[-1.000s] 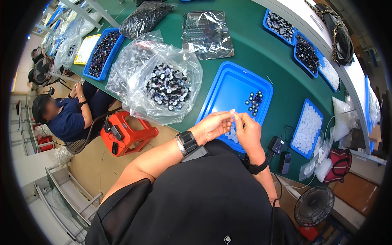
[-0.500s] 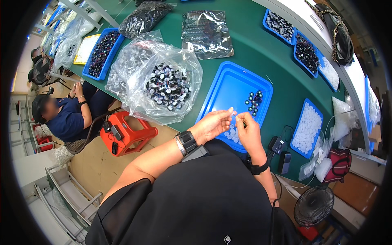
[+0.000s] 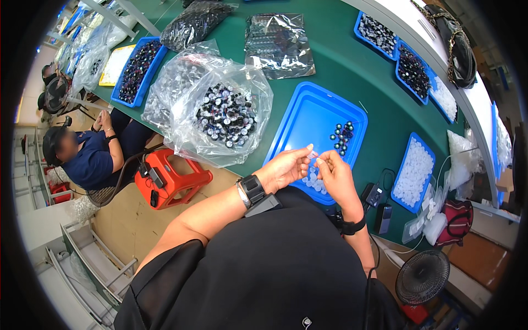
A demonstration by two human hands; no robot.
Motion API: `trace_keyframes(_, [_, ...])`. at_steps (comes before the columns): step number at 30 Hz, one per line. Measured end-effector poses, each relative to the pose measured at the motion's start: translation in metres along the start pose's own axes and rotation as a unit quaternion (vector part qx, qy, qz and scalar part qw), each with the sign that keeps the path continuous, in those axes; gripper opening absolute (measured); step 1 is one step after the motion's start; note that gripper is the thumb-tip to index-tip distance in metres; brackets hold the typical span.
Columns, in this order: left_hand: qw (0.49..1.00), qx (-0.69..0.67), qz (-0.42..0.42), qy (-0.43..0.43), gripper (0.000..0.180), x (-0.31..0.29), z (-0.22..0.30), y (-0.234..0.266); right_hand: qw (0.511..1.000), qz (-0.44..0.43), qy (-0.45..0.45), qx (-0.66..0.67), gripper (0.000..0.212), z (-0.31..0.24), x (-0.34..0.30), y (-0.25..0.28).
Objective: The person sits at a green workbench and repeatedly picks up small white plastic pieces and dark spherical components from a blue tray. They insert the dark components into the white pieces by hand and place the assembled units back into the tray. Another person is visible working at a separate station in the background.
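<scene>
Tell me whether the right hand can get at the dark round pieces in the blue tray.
Likely yes: the dark round pieces lie just beyond the right hand in the open blue tray, with nothing seen covering them, though its fingers look busy pinching a small pale piece.

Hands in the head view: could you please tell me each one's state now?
Left hand: curled at a small translucent piece; grip cannot be told.
Right hand: closed, apparently pinching that piece.

Left hand (image 3: 287, 169): over tray (image 3: 309, 116), near right hand (image 3: 336, 176)
Tray: blue; dark beads (image 3: 345, 133), pale pieces (image 3: 313, 183)
Stool (image 3: 165, 179): red
</scene>
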State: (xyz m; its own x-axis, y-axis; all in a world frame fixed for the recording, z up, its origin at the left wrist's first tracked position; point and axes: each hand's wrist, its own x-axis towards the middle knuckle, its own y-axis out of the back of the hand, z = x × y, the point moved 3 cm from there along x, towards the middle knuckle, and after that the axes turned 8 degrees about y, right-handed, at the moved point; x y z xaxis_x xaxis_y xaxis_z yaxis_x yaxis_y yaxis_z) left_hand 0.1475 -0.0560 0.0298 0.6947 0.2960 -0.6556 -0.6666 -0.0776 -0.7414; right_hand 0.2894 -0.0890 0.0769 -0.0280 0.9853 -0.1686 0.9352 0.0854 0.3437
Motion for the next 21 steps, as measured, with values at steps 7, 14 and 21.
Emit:
trace_keyframes(7, [1.000,-0.018,-0.015,0.008,0.024,0.002,-0.002,0.000,0.989,0.062,0.079,-0.104,0.007,-0.002,0.000,-0.004])
trace_keyframes(14, [0.999,-0.032,-0.030,0.013,0.023,0.004,-0.003,0.002,0.979,0.112,0.118,-0.123,0.007,-0.015,-0.001,-0.005])
trace_keyframes(21, [0.999,-0.034,-0.029,0.009,0.023,0.001,-0.003,0.002,0.984,0.103,0.099,-0.109,0.007,-0.014,0.000,-0.006])
